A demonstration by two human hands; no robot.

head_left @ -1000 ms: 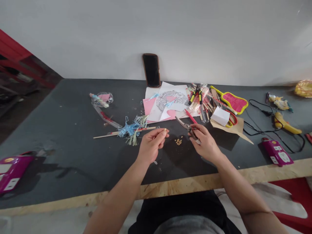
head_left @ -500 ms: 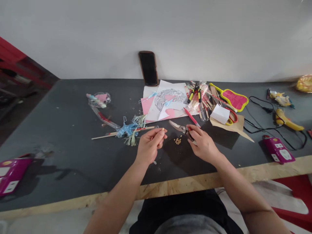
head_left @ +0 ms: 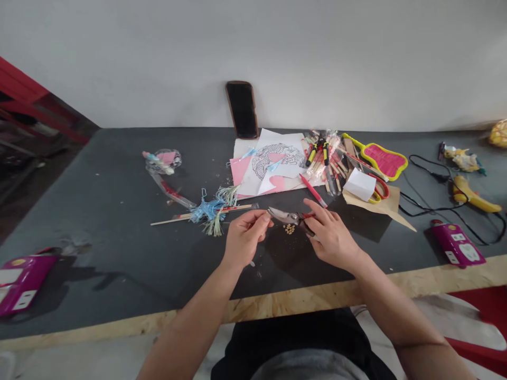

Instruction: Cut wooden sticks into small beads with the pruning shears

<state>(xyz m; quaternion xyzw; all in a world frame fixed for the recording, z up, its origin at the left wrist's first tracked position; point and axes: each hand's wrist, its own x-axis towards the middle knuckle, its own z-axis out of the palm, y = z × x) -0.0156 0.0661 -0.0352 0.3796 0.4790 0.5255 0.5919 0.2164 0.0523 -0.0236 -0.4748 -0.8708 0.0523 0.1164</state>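
Note:
My right hand [head_left: 331, 235] is wrapped round the handles of pruning shears [head_left: 292, 217], whose metal blades point left. The blade tips reach the fingertips of my left hand [head_left: 249, 235], which is closed in a pinch. A small pale piece showed in that pinch a moment ago; now the fingers and blades mostly hide it. Below the shears lies a small pile of tan cut bits [head_left: 289, 229] on the dark tabletop. To the left of my left hand are thin wooden sticks [head_left: 170, 221] with a blue and pale green tasselled string figure [head_left: 212, 210] on them.
Behind my hands lie a dragon drawing [head_left: 279, 158], a pink marker [head_left: 312, 190], bagged sticks [head_left: 335, 169] and yellow-black pliers [head_left: 318, 152]. A phone [head_left: 242, 110] leans on the wall. Rightward are scissors [head_left: 381, 189], a yellow glue gun [head_left: 473, 196] and a purple power strip [head_left: 457, 244].
The shears in my right hand have moved left, bringing their blades to my left fingertips. My right index finger has lifted. My left hand stays nearly in place.

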